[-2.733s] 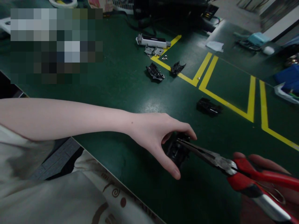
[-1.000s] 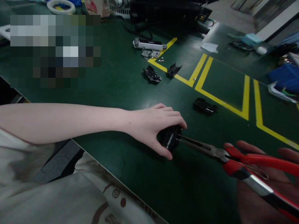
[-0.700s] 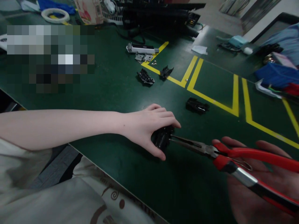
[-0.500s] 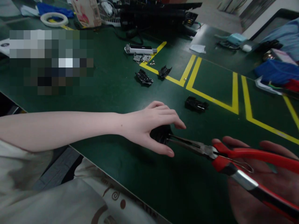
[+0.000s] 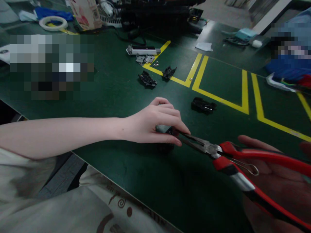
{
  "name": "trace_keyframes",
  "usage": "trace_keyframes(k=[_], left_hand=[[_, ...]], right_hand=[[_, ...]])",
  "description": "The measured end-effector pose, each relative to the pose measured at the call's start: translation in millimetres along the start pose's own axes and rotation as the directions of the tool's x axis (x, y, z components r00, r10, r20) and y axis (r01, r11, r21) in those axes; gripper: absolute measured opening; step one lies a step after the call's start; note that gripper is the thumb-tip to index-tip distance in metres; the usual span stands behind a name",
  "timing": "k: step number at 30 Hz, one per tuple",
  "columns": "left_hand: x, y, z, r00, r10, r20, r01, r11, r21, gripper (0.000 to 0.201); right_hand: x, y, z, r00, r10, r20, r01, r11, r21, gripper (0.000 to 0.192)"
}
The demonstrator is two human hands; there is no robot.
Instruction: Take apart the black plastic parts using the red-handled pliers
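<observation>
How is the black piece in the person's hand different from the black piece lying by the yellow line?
The held black part is pinched by the left hand and met by the pliers; the loose black part lies untouched. The held one is mostly hidden; the loose one shows fully. Both are dark.

Four black parts: one held (image 5: 163, 129), three loose (image 5: 203, 105) (image 5: 147, 79) (image 5: 169, 72). One pair of pliers (image 5: 233, 161), one tape roll (image 5: 53, 22).
</observation>
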State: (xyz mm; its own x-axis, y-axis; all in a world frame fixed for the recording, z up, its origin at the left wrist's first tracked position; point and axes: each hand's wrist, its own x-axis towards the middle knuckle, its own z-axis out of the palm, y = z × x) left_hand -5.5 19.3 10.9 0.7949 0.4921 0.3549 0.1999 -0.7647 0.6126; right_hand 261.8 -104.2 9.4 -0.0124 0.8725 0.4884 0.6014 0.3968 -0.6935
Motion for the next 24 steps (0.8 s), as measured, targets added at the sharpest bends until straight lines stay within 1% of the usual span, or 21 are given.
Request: trace_keyframes(k=[2,3,4,5,6,7,8,9,10,13,17,21,24], left_hand=[[-1,-1,-0.8,0.998,0.001,-0.057,0.000,1.000,0.019,0.027],[-2,-2,-1.0,0.996,0.011,-0.088,-0.008,0.999,0.033,0.025],[-2,-3,-1.1,0.992,0.027,-0.119,-0.021,0.999,0.049,0.022],[-2,-4,-1.1,0.989,0.047,-0.143,-0.038,0.997,0.067,0.020],[-3,-5,-1.1,0.985,0.067,-0.158,-0.053,0.995,0.086,0.018],[-3,-7,-1.0,0.982,0.083,-0.168,-0.066,0.992,0.104,0.017],[-3,-8,-0.9,0.981,0.093,-0.172,-0.073,0.990,0.121,0.017],[-2,-9,-1.0,0.980,0.096,-0.172,-0.073,0.988,0.136,0.017],[-2,-10,-1.2,0.982,0.092,-0.165,-0.068,0.987,0.149,0.017],[-2,-12,-2.8,0.990,0.059,-0.130,-0.034,0.981,0.189,0.019],[-2,-10,-5.6,0.994,0.037,-0.104,-0.007,0.964,0.267,0.020],[3,-3,-3.3,0.987,0.121,-0.105,-0.072,0.920,0.385,0.022],[9,4,2.4,0.968,0.230,-0.099,-0.145,0.839,0.525,0.023]], right_hand=[[2,3,-3,0.990,-0.094,-0.110,0.097,0.995,0.025,0.082],[4,3,-5,0.982,-0.138,-0.129,0.140,0.990,0.003,0.080],[5,4,-8,0.976,-0.187,-0.115,0.184,0.982,-0.032,0.080],[8,6,-12,0.980,-0.180,-0.084,0.170,0.979,-0.113,0.080],[10,8,-17,0.996,-0.084,0.020,0.086,0.975,-0.203,0.086],[13,11,-21,0.990,-0.140,0.029,0.143,0.961,-0.236,0.088],[17,14,-25,0.965,-0.253,0.071,0.263,0.940,-0.220,0.090],[20,18,-28,0.949,-0.292,0.120,0.314,0.915,-0.254,0.091],[23,22,-30,0.934,-0.330,0.137,0.357,0.883,-0.305,0.088],[28,30,-28,0.904,-0.364,0.225,0.427,0.786,-0.447,0.080],[28,35,-22,0.863,-0.412,0.292,0.505,0.707,-0.495,0.082],[28,36,-20,0.816,-0.458,0.353,0.578,0.631,-0.517,0.077],[29,31,-15,0.791,-0.468,0.394,0.608,0.534,-0.587,0.066]])
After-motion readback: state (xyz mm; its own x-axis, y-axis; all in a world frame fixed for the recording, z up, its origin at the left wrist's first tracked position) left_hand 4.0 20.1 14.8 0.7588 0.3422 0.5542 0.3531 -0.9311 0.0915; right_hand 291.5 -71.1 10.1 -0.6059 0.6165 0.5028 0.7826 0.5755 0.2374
